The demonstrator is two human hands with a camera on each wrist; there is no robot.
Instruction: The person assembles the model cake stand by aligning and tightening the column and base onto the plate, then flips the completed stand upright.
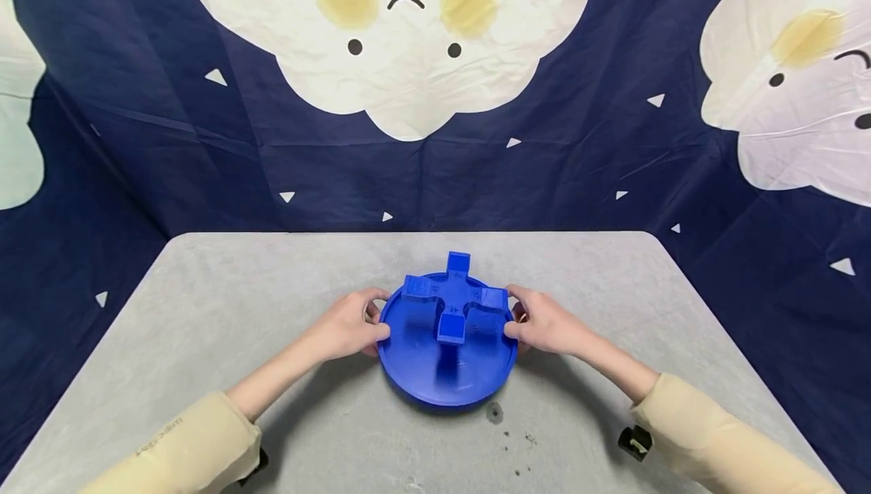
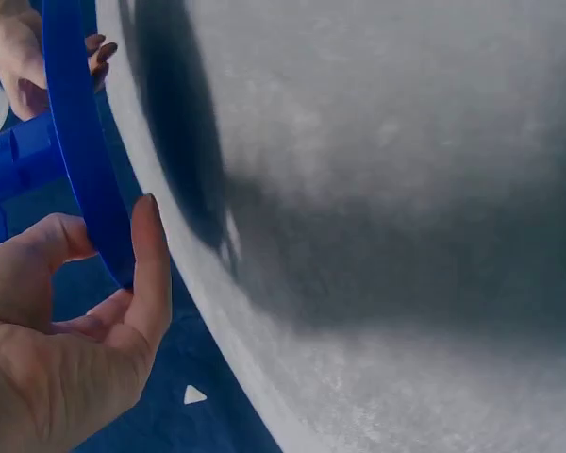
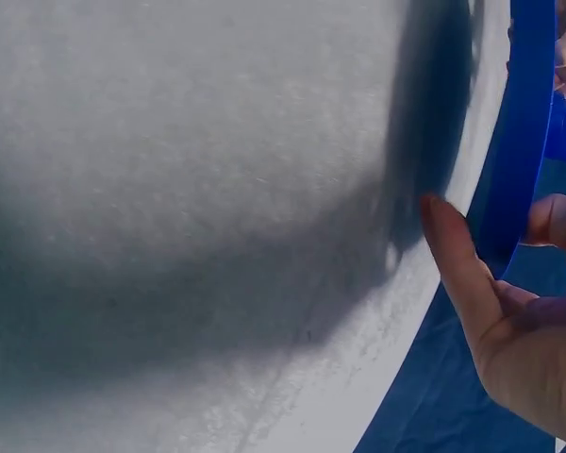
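Note:
A round blue plastic dish (image 1: 415, 373) with a low rim is held between both hands over the table. On it stands a blue cross-shaped piece (image 1: 452, 293) with four arms ending in raised square blocks. My left hand (image 1: 350, 325) pinches the rim at the left, thumb on the upper side and fingers below. At the opposite side my right hand (image 1: 544, 323) grips the rim the same way. Both wrist views show the dish edge (image 2: 80, 142) raised off the table, its shadow falling apart from it.
The grey table (image 1: 306, 418) has rounded far corners. Dark blue cloth (image 1: 224, 199) printed with white clouds hangs behind it and along the sides. A few dark spots (image 1: 494, 412) mark the tabletop near the dish. Black wrist straps (image 1: 636, 442) sit under the sleeves.

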